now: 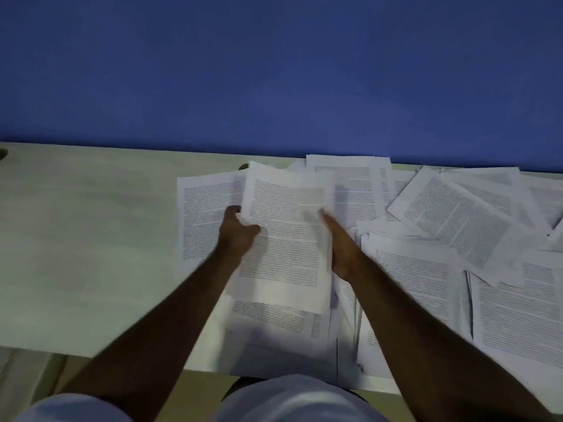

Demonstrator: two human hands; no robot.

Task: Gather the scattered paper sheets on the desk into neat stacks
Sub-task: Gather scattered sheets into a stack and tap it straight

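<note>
The left hand [236, 231] pinches the left edge of a small bunch of sheets [286, 239], thumb on top, and the right hand [339, 243] presses flat against its right edge with straight fingers — so only one side is really gripped. The bunch hangs just above the desk [91, 239], and its loose sheets could slip out. More loose papers [457, 214] lie spread to the right — a bump could push some off the front edge.
</note>
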